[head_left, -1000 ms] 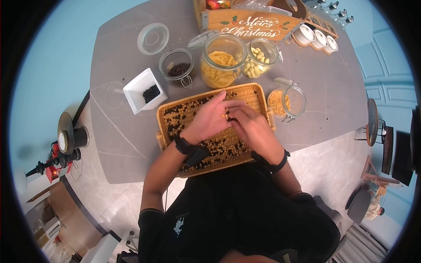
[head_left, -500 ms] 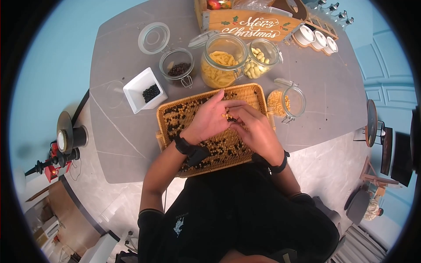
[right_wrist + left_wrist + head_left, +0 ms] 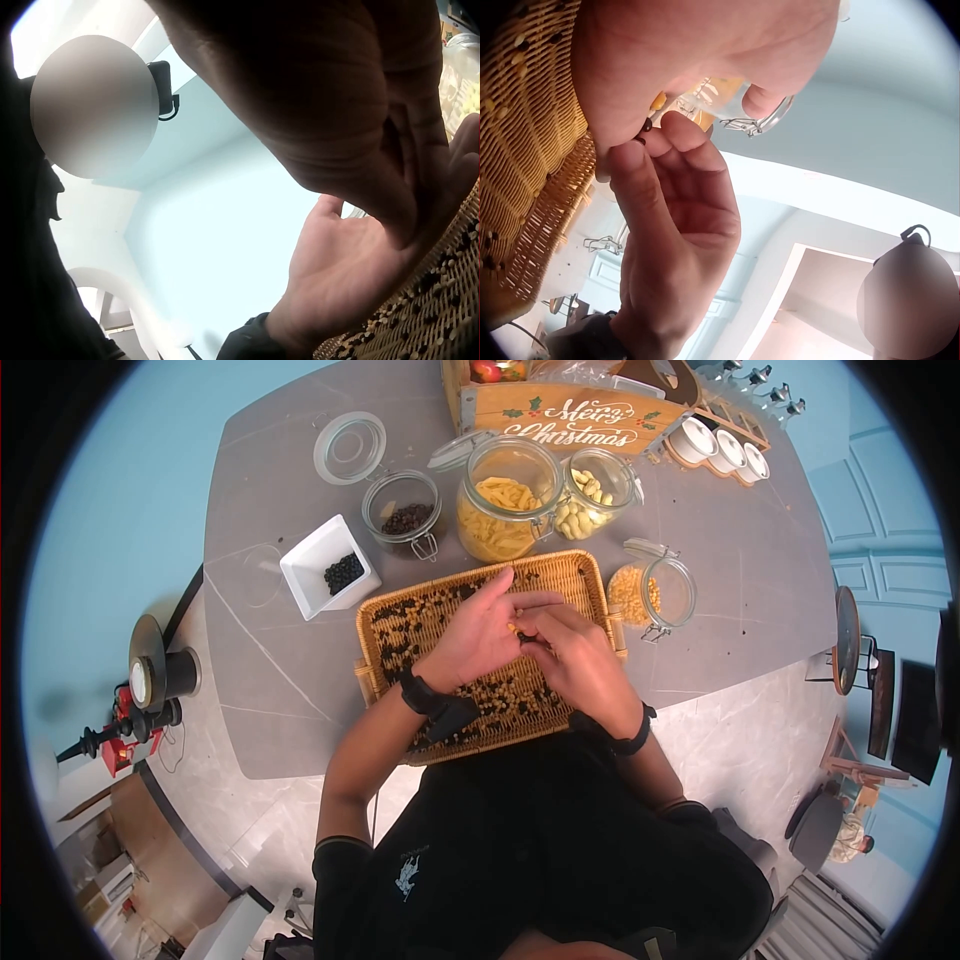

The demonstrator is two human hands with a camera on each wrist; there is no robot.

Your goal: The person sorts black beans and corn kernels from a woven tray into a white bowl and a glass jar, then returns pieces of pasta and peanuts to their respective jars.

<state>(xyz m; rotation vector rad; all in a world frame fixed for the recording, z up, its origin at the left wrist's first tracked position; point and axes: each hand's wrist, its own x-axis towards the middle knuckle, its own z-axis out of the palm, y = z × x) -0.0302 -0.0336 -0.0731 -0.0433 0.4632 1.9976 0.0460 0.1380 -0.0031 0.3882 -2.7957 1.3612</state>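
Over the wicker basket (image 3: 590,575), which holds scattered black beans and yellow kernels, both hands meet. The left hand (image 3: 480,632) lies palm up with its fingers extended, a few beans and kernels on it near the fingers. The right hand (image 3: 580,657) reaches across those fingers, thumb and fingertips together at the beans. In the left wrist view, dark beans (image 3: 646,125) show at the thumb and fingertips of the right hand (image 3: 667,217), with a yellow kernel (image 3: 658,100) beside them. The right wrist view hides the right fingertips against the left palm (image 3: 337,262).
Behind the basket stand a white dish (image 3: 303,572) of black beans, a jar of dark beans (image 3: 402,520), a large jar of pasta (image 3: 500,525) and a jar of pale nuts (image 3: 585,510). A kernel jar (image 3: 635,595) is at the right; a wooden crate (image 3: 580,418) stands behind.
The right fingers have shifted slightly over the left hand and now cover more of the beans and kernels there. The left hand has barely moved.
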